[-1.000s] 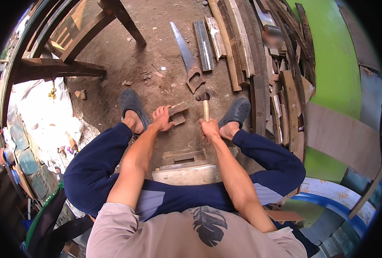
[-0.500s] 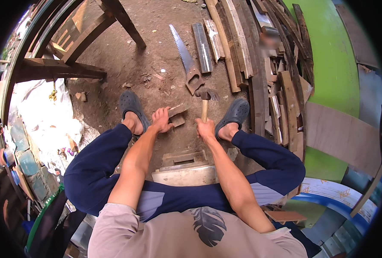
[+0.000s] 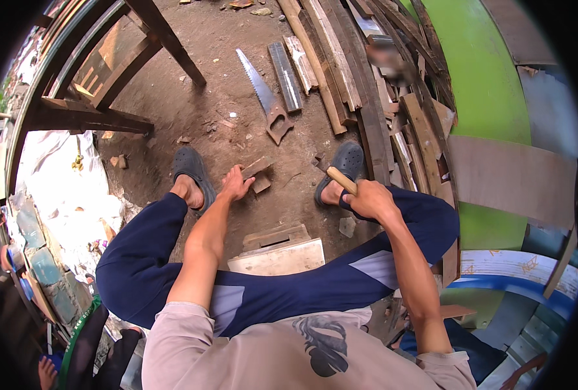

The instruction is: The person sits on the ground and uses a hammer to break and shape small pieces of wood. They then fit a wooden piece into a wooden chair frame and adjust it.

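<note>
The right hand (image 3: 372,199) is closed around the wooden handle of a hammer (image 3: 342,180), which points far and left, its head beside the toe strap area of the right clog (image 3: 348,161). The left hand (image 3: 237,184) pinches the left end of a short wood strip (image 3: 257,166) between fingers and thumb, low over the dirt ground (image 3: 211,78). A smaller wood block (image 3: 261,184) sits just to the near side of the strip, to the right of the left hand. The strip and block lie between the 2 hands, closer to the left, and apart from the hammer. The left clog (image 3: 192,170) stands to the left of the left hand. A handsaw (image 3: 263,91) lies farther off, handle nearest, with a dark rectangular bar (image 3: 284,77) to its right; long timbers (image 3: 328,58) are piled beyond these on the right. Near, between the knees, is a pale box-like block (image 3: 279,258); whether it is hollow cannot be told. At the near right, a curved blue-and-white rim (image 3: 516,270) shows grey panels (image 3: 510,331) on its near side; whether it is a container holding them cannot be determined.
</note>
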A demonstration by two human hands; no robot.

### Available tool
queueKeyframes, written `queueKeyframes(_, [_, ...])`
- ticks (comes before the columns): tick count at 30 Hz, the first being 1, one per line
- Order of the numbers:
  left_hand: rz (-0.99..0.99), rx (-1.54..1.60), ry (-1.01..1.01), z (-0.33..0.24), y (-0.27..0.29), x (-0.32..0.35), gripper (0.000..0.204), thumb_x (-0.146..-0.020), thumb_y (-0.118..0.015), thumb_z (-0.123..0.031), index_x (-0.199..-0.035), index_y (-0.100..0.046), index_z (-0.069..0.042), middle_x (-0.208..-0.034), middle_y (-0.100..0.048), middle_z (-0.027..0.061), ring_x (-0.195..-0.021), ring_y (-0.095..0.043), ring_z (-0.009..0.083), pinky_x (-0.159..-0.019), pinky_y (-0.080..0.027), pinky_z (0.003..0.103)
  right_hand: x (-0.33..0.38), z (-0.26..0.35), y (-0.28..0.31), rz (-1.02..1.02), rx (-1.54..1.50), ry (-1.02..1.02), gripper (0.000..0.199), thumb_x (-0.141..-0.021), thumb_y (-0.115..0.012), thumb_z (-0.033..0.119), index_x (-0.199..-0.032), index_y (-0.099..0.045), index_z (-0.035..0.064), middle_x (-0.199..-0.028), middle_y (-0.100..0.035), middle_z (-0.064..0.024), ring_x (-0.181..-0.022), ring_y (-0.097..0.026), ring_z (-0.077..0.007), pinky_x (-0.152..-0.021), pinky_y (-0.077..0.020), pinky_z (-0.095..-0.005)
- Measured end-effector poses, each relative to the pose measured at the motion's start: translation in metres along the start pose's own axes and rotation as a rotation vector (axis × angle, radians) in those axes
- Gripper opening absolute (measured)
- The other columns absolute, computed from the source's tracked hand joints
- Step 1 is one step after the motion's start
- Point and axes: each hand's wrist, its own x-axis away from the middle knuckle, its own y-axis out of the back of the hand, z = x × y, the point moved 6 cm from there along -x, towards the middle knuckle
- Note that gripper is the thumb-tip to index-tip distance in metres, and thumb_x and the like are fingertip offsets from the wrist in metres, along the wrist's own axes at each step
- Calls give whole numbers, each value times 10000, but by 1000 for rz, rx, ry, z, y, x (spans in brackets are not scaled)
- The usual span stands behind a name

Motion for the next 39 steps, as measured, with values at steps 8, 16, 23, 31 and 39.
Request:
queueKeyframes(8, [-20,288,5,-33,35,28,690,-966,-417,-513,-1396,-330,20,-1385,-458,271,-1295,-439,399,-1083,-318,436,27,-17,-13,-36,15,-50,427,-820,-700,385,-964,-685,-17,-907,-690,-227,-905,-671,-378,-809,-520,-453])
queueKeyframes(16, [-284,788,-7,-21,58,25,667,-977,-367,-523,-1309,-467,47,-1324,-510,268,-1256,-479,367,-1064,-324,381,4,35,-23,23,251,121,303,-798,-645,274,-977,-727,45,-966,-713,-165,-920,-693,-312,-802,-546,-403])
queueKeyframes(23, [-306,603,-36,-52,87,56,753,-897,-511,-605,-1297,-361,15,-1239,-506,306,-1185,-502,363,-1031,-353,423,-4,70,-43,83,307,253,277,-773,-613,161,-1004,-731,66,-1018,-709,-166,-968,-684,-315,-806,-534,-441])
queueKeyframes(31, [-288,301,-147,-74,75,84,833,-726,-742,-555,-1235,-388,0,-1226,-495,261,-1132,-529,386,-958,-421,444,-5,65,-48,62,358,243,284,-777,-630,230,-969,-736,50,-972,-711,-163,-939,-686,-312,-800,-544,-409])
queueKeyframes(39, [-91,213,-199,-90,53,63,790,-859,-572,-573,-1374,-409,3,-1289,-516,245,-1185,-516,376,-1002,-404,432,-17,39,-58,139,362,157,303,-804,-634,281,-991,-733,64,-994,-712,-150,-979,-680,-289,-821,-541,-393])
